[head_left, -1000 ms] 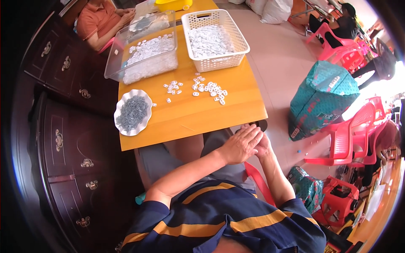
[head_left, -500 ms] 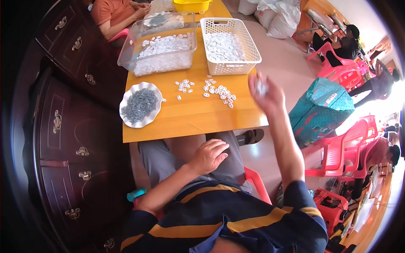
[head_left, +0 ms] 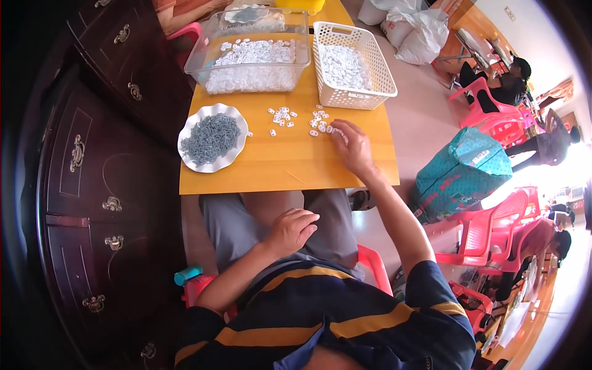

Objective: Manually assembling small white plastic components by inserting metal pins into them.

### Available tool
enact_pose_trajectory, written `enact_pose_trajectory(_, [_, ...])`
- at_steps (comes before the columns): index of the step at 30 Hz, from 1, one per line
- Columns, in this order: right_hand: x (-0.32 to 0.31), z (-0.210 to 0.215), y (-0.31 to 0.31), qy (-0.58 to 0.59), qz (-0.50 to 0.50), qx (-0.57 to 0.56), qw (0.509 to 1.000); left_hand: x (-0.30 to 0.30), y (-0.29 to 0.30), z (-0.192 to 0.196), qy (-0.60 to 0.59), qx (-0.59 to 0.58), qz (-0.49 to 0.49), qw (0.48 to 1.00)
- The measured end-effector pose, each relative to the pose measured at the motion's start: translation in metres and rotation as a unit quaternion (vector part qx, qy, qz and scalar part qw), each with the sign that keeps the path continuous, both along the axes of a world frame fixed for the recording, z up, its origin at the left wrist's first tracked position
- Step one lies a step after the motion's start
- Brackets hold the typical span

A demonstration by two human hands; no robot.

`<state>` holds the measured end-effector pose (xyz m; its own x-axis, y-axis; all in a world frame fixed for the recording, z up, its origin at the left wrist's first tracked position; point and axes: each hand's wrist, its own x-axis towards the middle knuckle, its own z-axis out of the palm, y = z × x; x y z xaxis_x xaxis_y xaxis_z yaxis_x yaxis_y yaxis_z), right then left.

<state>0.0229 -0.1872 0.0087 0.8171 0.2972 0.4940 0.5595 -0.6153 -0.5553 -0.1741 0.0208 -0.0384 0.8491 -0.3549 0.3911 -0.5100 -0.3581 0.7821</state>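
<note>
My right hand (head_left: 354,147) is down on the table at the right end of a loose group of small white plastic pieces with two dark holes (head_left: 317,125). Its fingers curl over some of the pieces, partly hiding them. My left hand (head_left: 290,233) lies above my lap, fingers stretched out, with nothing in it. Just left of the group is another scatter of white pieces (head_left: 282,116). On the table's left side, a white wavy-rimmed plate (head_left: 184,137) holds a heap of small grey pins (head_left: 213,139).
A clear plastic bin (head_left: 246,69) and a white perforated basket (head_left: 357,97), both filled with white pieces, stand farther back. A dark cabinet (head_left: 117,166) borders the left. At right are a teal bag (head_left: 459,176) and pink chairs (head_left: 472,231). Another person's arm (head_left: 185,17) shows at the far left.
My right hand has come from beside the basket, with white pieces in it, down and left onto the pieces on the table. My left hand stays above my lap. The view has shifted slightly.
</note>
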Motion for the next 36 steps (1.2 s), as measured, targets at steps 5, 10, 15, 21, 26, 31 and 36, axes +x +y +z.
enact_pose_trajectory(5, [0.004, -0.022, 0.009, -0.023, -0.047, -0.111, 0.992, -0.002, 0.005, 0.000, 0.005, -0.002, 0.009, 1.000])
enact_pose_trajectory(10, [-0.016, -0.021, 0.026, -0.015, -0.014, -0.142, 0.990, -0.009, 0.009, -0.002, 0.012, -0.014, 0.027, 0.999])
enact_pose_trajectory(15, [-0.039, -0.016, 0.039, -0.045, 0.031, -0.139, 0.989, -0.011, 0.013, -0.008, 0.027, -0.014, 0.023, 0.999])
enact_pose_trajectory(21, [-0.050, -0.013, 0.042, -0.030, 0.086, -0.092, 0.992, -0.005, 0.022, 0.003, 0.022, -0.009, 0.032, 0.999])
enact_pose_trajectory(26, [-0.017, -0.013, 0.040, -0.066, 0.033, -0.056, 0.996, -0.005, 0.025, 0.008, 0.018, 0.000, 0.030, 0.999])
enact_pose_trajectory(31, [-0.010, -0.017, 0.046, -0.010, 0.029, -0.099, 0.995, -0.008, 0.028, 0.008, 0.024, 0.006, 0.027, 0.999])
enact_pose_trajectory(36, [-0.012, -0.020, 0.056, -0.041, 0.035, -0.089, 0.995, -0.010, 0.032, 0.010, 0.033, 0.003, 0.032, 0.999])
